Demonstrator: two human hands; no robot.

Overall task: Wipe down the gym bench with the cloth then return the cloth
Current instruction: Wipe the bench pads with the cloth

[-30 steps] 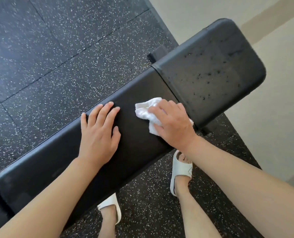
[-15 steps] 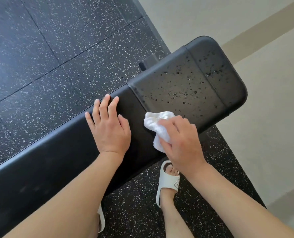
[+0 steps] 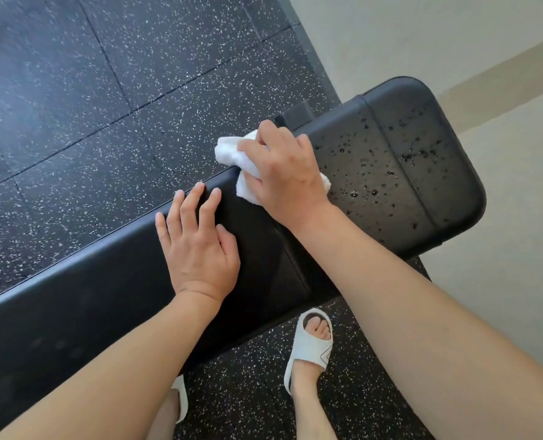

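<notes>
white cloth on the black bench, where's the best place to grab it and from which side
Probably the bunched white cloth at its free far-left lobe, coming from above over the black padded bench; the right hand already covers its middle, and that puffy fold sticks out clear.

I look down on a dark rubber floor (image 3: 73, 90) flecked with white, laid in large square tiles with thin seams between them. Along its right side a plain dark edge strip (image 3: 311, 49) borders it. Past that I see a pale wall (image 3: 406, 33) crossed by a tan band (image 3: 498, 77) running on the slant. The light is even and soft, daylight-like, with no hard shadows anywhere.
</notes>
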